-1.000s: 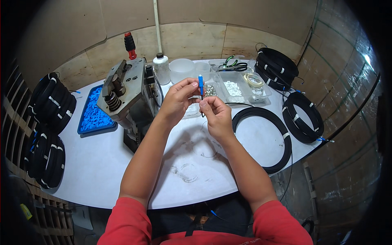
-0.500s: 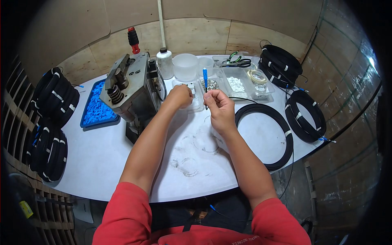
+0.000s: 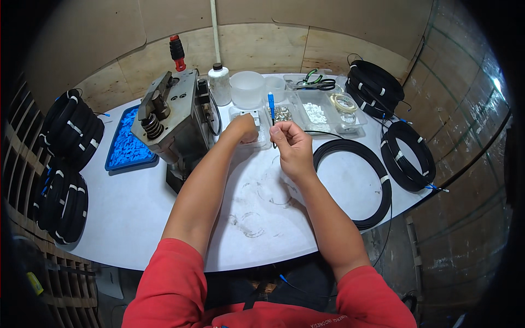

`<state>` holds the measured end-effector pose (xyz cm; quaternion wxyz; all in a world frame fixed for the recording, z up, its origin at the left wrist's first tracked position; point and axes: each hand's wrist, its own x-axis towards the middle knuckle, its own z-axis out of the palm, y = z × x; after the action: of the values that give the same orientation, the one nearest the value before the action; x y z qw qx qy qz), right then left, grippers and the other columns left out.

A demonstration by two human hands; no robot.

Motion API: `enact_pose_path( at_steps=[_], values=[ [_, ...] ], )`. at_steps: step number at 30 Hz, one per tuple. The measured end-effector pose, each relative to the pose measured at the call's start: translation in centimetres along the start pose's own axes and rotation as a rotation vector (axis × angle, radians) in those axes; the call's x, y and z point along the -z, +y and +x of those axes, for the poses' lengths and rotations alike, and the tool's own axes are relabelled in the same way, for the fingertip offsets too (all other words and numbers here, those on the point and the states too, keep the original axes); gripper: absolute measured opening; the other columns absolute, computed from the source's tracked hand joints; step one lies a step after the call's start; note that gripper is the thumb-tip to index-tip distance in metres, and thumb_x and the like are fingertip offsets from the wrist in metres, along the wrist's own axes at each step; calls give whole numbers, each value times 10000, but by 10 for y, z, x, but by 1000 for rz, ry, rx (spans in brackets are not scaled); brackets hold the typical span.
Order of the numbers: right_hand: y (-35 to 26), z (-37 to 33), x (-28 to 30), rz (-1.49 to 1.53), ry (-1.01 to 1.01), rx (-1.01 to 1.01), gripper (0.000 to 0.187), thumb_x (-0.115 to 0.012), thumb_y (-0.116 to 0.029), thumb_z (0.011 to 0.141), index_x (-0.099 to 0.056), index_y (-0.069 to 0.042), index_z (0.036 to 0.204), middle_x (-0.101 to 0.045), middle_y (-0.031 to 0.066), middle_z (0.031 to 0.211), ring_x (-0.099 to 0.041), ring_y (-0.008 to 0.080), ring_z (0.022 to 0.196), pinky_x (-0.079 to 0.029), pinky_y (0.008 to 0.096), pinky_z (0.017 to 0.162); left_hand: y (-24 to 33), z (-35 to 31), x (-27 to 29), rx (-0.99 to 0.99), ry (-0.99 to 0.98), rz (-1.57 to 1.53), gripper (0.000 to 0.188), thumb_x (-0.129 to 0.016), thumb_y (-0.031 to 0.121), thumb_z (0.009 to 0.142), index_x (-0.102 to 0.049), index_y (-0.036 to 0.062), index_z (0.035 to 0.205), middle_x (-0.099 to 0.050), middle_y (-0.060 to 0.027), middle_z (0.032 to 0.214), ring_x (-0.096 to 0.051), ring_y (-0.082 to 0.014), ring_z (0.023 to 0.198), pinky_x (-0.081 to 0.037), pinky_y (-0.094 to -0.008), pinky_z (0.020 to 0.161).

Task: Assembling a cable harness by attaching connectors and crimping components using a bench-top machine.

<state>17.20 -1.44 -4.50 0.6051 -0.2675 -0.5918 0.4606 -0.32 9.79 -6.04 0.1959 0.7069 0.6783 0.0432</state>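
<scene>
My right hand pinches a thin black cable between thumb and forefinger, close to its end. The blue connector on that cable points upward above the fingertips. My left hand reaches down into a clear plastic container that holds small pale parts. Its fingers are curled, and what they hold, if anything, is hidden. Beside my right forearm lies a large coil of black cable, and a length of cable runs from it toward my right hand.
A metal press stands left of my left arm, with a blue tray of small blue pieces beyond it. Bottle, round tub and parts boxes line the back. Cable coils sit at both sides.
The blue connector and my right hand have shifted slightly left. My left hand stays in the clear container, with its curled fingers a little lower. The whole view has moved slightly.
</scene>
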Motion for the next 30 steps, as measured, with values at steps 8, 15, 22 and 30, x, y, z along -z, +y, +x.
enact_pose_path(
  at_steps=[8, 15, 22, 30],
  values=[
    [-4, -1, 1, -10, -11, -36, 182, -693, -211, 1038, -684, -29, 1043, -655, -30, 849, -562, 42, 773, -458, 212, 733, -2, -13, -4, -93, 224, -226, 314, -722, 117, 772, -737, -123, 973, -737, -313, 1038, -756, -371, 980, -595, -417, 865],
    [0, -1, 1, -39, -33, -26, 177, -692, -204, 1039, -682, -27, 1040, -647, -33, 847, -557, 38, 772, -457, 212, 725, 1, -47, 14, -148, 224, -1233, 150, -673, -34, 963, -680, -83, 1105, -707, -120, 1043, -716, -223, 869, -617, -347, 798],
    [2, -2, -1, -56, -41, -24, 184, -717, -208, 1013, -705, -25, 1002, -674, -29, 842, -563, 36, 759, -467, 218, 716, 15, -81, 31, -348, 289, -1677, 299, -778, -10, 900, -668, -29, 1178, -726, -110, 1081, -720, -205, 1002, -590, -339, 934],
    [-2, -7, -3, -52, 16, -2, 130, -701, -141, 1009, -700, -14, 1038, -642, -42, 829, -522, 25, 734, -432, 213, 676, 27, -96, 44, -445, 225, -1784, 257, -760, 51, 945, -677, 21, 1186, -735, -98, 1109, -729, -191, 1019, -616, -295, 895]
  ],
)
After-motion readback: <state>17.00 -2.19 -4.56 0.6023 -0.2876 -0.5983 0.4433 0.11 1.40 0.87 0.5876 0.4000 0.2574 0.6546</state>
